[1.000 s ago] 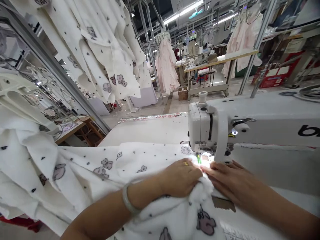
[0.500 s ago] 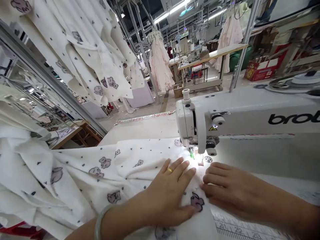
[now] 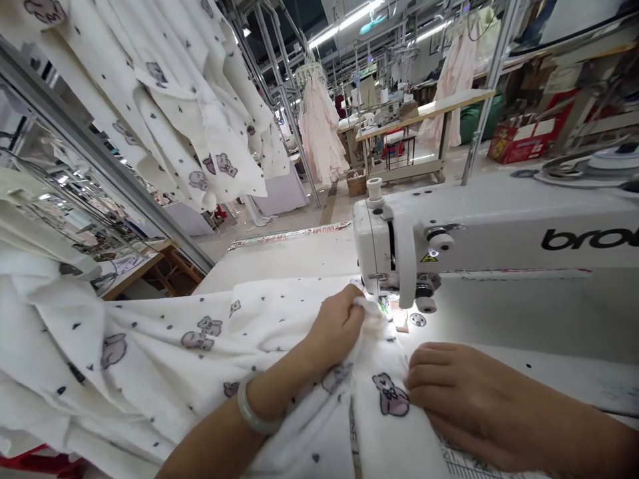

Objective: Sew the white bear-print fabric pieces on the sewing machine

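a: where does the cloth lie at this moment?
b: the white cloth with bear print (image 3: 150,346) lies on the sewing table (image 3: 279,263). its far part comes up to the presser foot (image 3: 385,297) of the white industrial sewing machine (image 3: 479,239), but i cannot see well if it is already under the foot. the rest of the cloth hangs in a heap over the left edge of the table.
a: and the hands?
b: the left hand (image 3: 334,329), with a bangle (image 3: 254,406) on its wrist, is narrow. it pinches a small fold (image 3: 368,307) of the cloth just beside the foot. the right hand (image 3: 464,406) is more open, its fingers lie together and press the cloth down near the front edge of the table, without gripping.
a: which step is this, do you think?
b: i judge it is the guiding of a seam, the cloth is being arranged at the foot.
a: what does the next move need?
b: i think the fold must lie flat and even under the foot, and the right hand must keep the cloth from sliding.
a: what is further out?
b: a ruler scale (image 3: 469,462) runs along the near edge of the table. beyond are hanging white garments (image 3: 200,113), a pink garment (image 3: 319,130), a wooden-top bench (image 3: 424,110) and a red cardboard box (image 3: 522,141).
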Available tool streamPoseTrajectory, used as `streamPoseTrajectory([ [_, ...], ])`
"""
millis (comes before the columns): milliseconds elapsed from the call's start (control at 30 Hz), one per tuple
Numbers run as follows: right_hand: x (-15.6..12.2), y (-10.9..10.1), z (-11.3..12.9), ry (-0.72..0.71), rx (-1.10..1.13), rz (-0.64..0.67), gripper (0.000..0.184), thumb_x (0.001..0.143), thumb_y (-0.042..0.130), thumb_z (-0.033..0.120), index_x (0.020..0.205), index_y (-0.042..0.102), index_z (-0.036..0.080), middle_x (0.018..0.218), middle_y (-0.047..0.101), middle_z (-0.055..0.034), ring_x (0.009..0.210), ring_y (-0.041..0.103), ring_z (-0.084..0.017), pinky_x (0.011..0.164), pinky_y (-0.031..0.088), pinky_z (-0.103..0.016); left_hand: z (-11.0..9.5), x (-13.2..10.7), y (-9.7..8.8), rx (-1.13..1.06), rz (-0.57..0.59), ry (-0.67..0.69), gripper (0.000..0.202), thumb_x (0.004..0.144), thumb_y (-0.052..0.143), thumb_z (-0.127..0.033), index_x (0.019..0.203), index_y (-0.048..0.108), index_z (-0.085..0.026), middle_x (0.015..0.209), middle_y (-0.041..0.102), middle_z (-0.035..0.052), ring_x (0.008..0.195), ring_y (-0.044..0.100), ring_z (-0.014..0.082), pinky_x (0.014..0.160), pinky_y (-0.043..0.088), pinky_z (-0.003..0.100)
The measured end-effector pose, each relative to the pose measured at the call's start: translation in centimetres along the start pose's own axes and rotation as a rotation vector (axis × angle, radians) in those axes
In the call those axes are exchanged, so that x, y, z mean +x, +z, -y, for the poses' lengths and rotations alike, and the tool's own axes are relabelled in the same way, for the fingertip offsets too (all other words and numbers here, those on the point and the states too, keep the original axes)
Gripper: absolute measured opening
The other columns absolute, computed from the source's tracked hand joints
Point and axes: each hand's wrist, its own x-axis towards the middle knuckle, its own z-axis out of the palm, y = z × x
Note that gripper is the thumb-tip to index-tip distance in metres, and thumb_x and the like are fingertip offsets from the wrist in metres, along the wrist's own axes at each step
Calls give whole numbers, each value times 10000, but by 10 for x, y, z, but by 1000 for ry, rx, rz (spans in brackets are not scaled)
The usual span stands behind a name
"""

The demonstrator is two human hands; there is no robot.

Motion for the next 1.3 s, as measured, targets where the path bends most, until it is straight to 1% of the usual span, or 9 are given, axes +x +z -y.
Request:
streamPoseTrajectory([
  [100,1,1,-6,67,62,3,216,1045,494,243,951,687,218,837,707,-45,811,671,-203,756,538,-348,1,-6,5,2,43,-55,113,940,537,-313,887,504,-219,786,590,-18,755,565,189,699,423,297],
  [167,0,7,-13,118,-32,-146,193,1054,536,288,1001,706,212,917,742,-49,851,698,-201,800,551,-354,1,-9,5,24,68,-98,237,884,670,-392,940,520,-218,844,628,-6,789,589,206,696,428,300],
  [300,-5,28,-26,220,-216,-348,241,1065,536,360,1113,719,211,1046,782,-53,937,735,-232,848,575,-393,5,-9,5,24,62,-105,161,901,643,-285,1033,580,-218,1019,691,35,933,633,239,811,464,337],
  [467,-6,46,-28,409,-196,-260,322,1065,494,429,1206,714,242,1136,762,-66,1020,705,-287,849,588,-477,12,-7,9,-35,19,-27,103,923,521,-188,824,537,-211,880,645,18,862,600,206,789,447,311],
  [600,2,39,-25,452,-8,-101,376,1083,430,385,1405,599,287,1217,703,-79,1093,643,-260,865,585,-416,14,-7,10,-65,11,-2,90,900,500,-158,831,514,-214,921,623,24,892,577,204,816,441,310],
  [800,13,26,-27,284,-10,67,419,1062,414,262,1456,549,307,1151,726,-55,1008,624,-260,847,543,-436,11,-12,10,-123,151,-15,52,916,494,-203,888,535,-219,898,641,20,918,579,222,822,431,323],
  [1000,-1,14,-32,35,-128,-148,239,1052,515,181,1254,641,203,1134,753,-33,1009,614,-207,908,467,-364,15,-13,9,-164,149,-75,74,949,473,-264,919,525,-220,862,623,-3,841,581,200,787,415,314],
  [1133,-9,11,-35,30,-145,-167,161,1074,498,190,1091,658,196,878,713,-8,796,580,-185,791,413,-358,13,-12,8,-122,159,-83,102,965,466,-294,920,524,-223,839,614,-9,809,570,192,748,400,300],
  [1300,-7,19,-38,84,-170,-78,195,1097,451,221,1201,614,196,1028,690,-33,878,574,-203,816,394,-365,7,-13,6,-63,177,-39,118,946,472,-283,937,569,-216,860,650,5,821,591,200,764,415,307],
])
